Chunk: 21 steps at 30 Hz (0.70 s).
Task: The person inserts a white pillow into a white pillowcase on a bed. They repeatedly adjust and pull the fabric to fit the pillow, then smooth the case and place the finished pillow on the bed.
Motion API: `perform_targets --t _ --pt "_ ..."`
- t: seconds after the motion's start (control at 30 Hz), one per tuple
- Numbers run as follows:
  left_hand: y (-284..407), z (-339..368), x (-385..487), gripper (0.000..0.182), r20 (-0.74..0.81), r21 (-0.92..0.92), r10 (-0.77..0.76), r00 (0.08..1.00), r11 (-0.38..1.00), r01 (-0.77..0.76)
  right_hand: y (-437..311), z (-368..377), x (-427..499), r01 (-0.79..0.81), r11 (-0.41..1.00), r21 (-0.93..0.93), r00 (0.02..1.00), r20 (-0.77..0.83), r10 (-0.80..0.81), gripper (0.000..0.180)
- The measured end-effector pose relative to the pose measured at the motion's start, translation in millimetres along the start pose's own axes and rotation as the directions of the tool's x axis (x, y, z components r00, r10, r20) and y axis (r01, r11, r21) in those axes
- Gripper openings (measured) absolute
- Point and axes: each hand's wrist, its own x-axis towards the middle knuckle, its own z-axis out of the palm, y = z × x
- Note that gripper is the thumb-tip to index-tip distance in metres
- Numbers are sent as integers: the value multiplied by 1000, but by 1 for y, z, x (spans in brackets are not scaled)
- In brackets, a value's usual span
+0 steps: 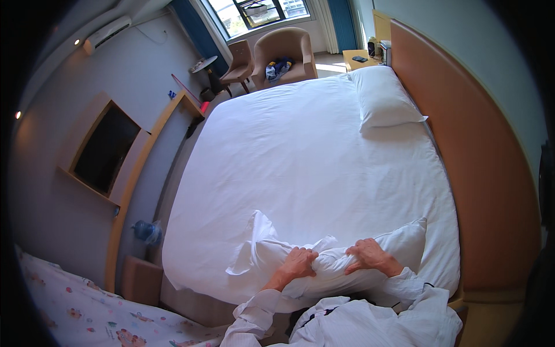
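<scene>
A white pillow (403,243) in a loose white pillowcase (264,256) lies at the near edge of the bed, in front of my body. My left hand (299,262) grips the bunched cloth near its middle. Close by on the right, my right hand (368,256) clasps the pillow's upper side, thumb and fingers pressed into the fabric. The case's loose corners spread out to the left. Beneath everything stretches a white fitted sheet (303,165) with light wrinkles. A second white pillow (386,99) rests at the far end, beside the headboard.
A brown padded headboard (468,143) borders the bed on the right. Beyond the far side stand an armchair (284,56) holding clothes and a wooden nightstand (357,63). At left are a brown stool (141,279), a blue water jug (145,232) and patterned bedding (112,316).
</scene>
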Motion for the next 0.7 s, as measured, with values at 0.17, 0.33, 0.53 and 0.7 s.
perform_targets --t 0.17,0.33,0.53,0.7 --pt "-6 -5 -9 23 -254 28 -66 965 997 75 17 1 17 -152 986 76 980 -122 160 64" --pt "-26 -53 0 15 -555 137 -12 832 985 105 -1 -62 52 9 998 58 875 -484 20 54" --pt "-47 -85 0 21 -755 183 62 653 976 120 -29 -107 65 99 993 -69 831 -542 -121 41" --pt "-57 -6 -6 20 -697 180 74 713 981 74 -34 -35 48 32 994 -101 954 -292 -61 34"
